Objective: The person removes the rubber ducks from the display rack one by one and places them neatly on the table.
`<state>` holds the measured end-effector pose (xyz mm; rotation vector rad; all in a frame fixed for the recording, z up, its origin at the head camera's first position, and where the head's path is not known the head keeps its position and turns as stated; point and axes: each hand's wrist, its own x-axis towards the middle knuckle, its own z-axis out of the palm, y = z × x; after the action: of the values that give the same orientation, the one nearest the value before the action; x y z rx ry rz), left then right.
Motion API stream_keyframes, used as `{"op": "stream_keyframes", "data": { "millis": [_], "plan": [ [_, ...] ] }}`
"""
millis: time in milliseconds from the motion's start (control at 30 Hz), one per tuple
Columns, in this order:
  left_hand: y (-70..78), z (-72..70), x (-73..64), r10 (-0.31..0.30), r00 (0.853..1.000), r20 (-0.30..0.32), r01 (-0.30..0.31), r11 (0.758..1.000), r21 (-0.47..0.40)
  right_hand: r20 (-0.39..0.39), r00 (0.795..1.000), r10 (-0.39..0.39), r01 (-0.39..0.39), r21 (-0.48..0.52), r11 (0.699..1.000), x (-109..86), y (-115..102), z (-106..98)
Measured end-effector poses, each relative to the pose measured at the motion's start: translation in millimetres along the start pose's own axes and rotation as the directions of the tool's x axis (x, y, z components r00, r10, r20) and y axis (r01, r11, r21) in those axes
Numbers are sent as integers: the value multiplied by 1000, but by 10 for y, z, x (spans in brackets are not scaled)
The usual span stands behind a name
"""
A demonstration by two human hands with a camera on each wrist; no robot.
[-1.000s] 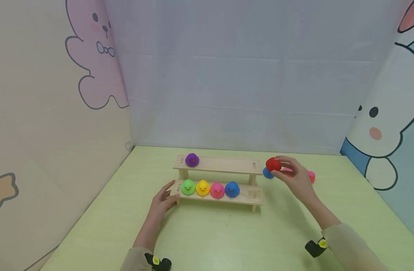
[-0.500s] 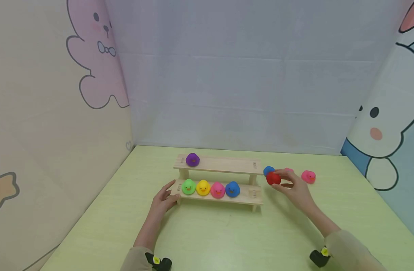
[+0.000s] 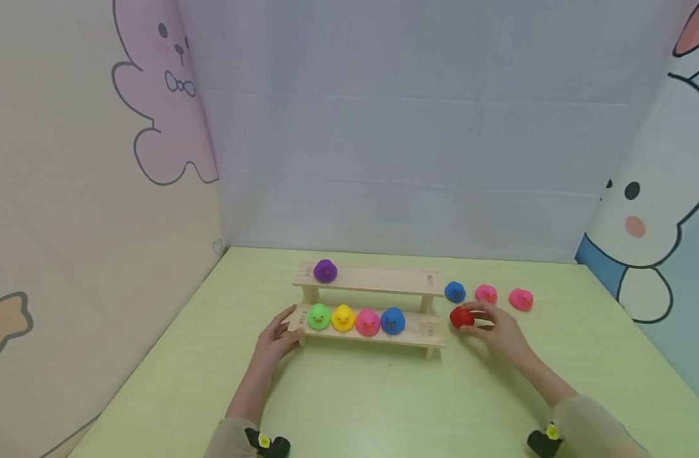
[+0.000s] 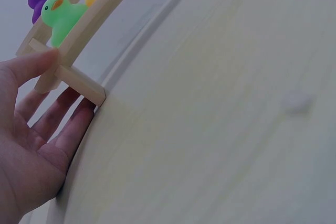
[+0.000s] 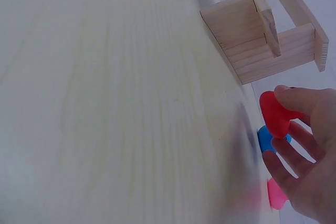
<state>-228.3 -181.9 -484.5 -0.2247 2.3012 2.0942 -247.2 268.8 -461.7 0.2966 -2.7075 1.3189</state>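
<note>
A two-step wooden stand (image 3: 378,278) carries a purple rubber duck (image 3: 325,271) on its upper step. Green (image 3: 318,316), yellow (image 3: 343,318), pink (image 3: 367,322) and blue (image 3: 392,320) rubber ducks line the lower step. My left hand (image 3: 276,340) holds the stand's left end; in the left wrist view the thumb lies on the board's end and the fingers are behind the leg (image 4: 81,85). To the right of the stand, my right hand (image 3: 498,331) pinches a red rubber duck (image 5: 275,115) between thumb and fingers, low over the table.
Behind the right hand, a blue duck (image 3: 455,292) and two pink ducks, one nearer (image 3: 486,293) and one farther right (image 3: 521,299), sit on the pale table (image 3: 372,407). A white curtain (image 3: 406,159) hangs along the table's back edge.
My right hand has come down and toward me with the red duck, uncovering the blue and pink ducks behind it. The left hand and the stand stay where they were.
</note>
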Motion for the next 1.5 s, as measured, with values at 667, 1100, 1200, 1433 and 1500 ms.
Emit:
{"op": "stream_keyframes", "data": {
  "millis": [667, 1100, 1200, 1433, 1500],
  "plan": [
    [9, 5, -17, 2, 1000, -5, -2, 1000, 0, 123, 991, 48, -55, 53, 997, -37, 120, 11],
    [6, 7, -25, -1, 1000, 1, 1, 1000, 4, 139, 988, 64, -72, 53, 996, -39, 135, 2],
    [14, 10, -31, -3, 1000, 1, 3, 1000, 3, 145, 987, 64, -74, 66, 995, -41, 137, 1],
    [26, 9, -28, 4, 1000, -1, -4, 1000, 3, 152, 987, 60, -73, 84, 994, -48, 130, -2],
    [24, 7, -27, 5, 1000, -1, -5, 1000, 5, 153, 987, 57, -70, 80, 994, -47, 133, -1]
  ]
}}
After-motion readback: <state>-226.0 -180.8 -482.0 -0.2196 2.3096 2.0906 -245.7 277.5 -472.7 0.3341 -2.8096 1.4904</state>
